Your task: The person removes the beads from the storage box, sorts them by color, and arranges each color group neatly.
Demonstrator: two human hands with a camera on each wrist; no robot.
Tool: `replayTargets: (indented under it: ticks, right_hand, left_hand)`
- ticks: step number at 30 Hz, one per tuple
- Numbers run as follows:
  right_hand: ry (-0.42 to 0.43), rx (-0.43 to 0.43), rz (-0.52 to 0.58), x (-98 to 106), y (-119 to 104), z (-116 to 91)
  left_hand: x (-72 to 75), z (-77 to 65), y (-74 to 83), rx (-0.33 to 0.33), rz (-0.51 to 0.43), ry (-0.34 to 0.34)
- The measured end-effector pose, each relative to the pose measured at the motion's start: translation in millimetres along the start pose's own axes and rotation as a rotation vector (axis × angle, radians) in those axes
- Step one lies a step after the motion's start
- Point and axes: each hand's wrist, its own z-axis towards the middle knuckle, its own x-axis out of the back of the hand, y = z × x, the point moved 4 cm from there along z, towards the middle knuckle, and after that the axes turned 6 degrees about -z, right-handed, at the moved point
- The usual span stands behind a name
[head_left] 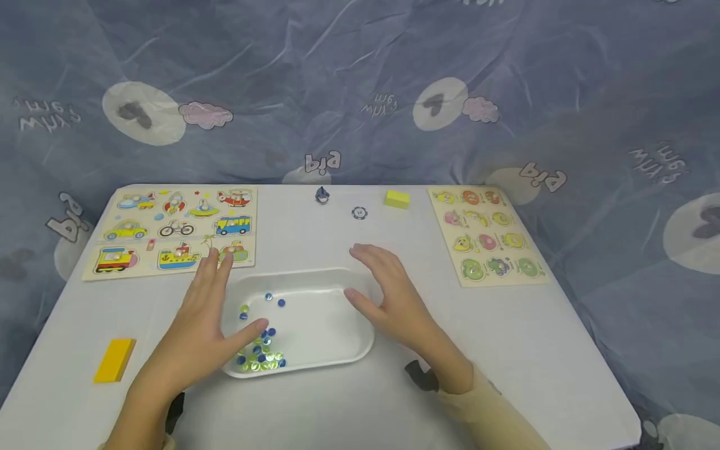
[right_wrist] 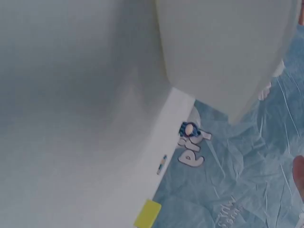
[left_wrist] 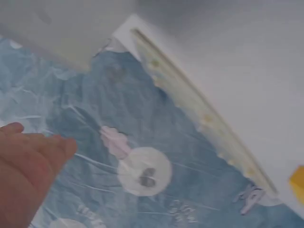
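Head: white tray (head_left: pixel 320 334), blue and yellow-green discs (head_left: pixel 262 358) at eight o'clock, between spread left hand (head_left: pixel 201 328) at nine, spread right hand (head_left: pixel 396 301) at three; level handling likely keeps discs settled. Left wrist: tray towards ten. Right wrist: tray towards one.

One white tray (head_left: pixel 326 331) on one table (head_left: pixel 562 375). Small round discs (head_left: pixel 261 358) inside: well over dozen, two colours, blue and yellow-green, exact number lost in overlap. Two hands: one left hand (head_left: pixel 197 334), one right hand (head_left: pixel 394 306). Two picture boards: one vehicle board (head_left: pixel 147 265) with at least ten vehicles, one fruit board (head_left: pixel 485 255) with twelve pieces, four rows of three. Two blocks: one orange-yellow block (head_left: pixel 114 360), one lime block (head_left: pixel 397 199). One round chip (head_left: pixel 359 213). One small blue figure (head_left: pixel 322 195).
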Motion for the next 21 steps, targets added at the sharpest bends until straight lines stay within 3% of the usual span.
replayTargets:
  ticks: [4, 8, 21]
  right_hand:
    - [-0.104, -0.017, 0.078, -17.1, -4.6, -1.6]
    - [-0.200, -0.022, 0.110, -35.1, -9.6, -2.9]
    - [-0.470, 0.047, 0.152, -85.8, -23.6, 1.6]
  left_hand:
    - [-8.2, -11.1, -19.0, 0.065, -0.133, -0.058]
    - [-18.0, -19.5, -31.5, 0.115, -0.200, -0.103]
    - [-32.8, -30.1, -48.9, 0.134, -0.374, -0.193]
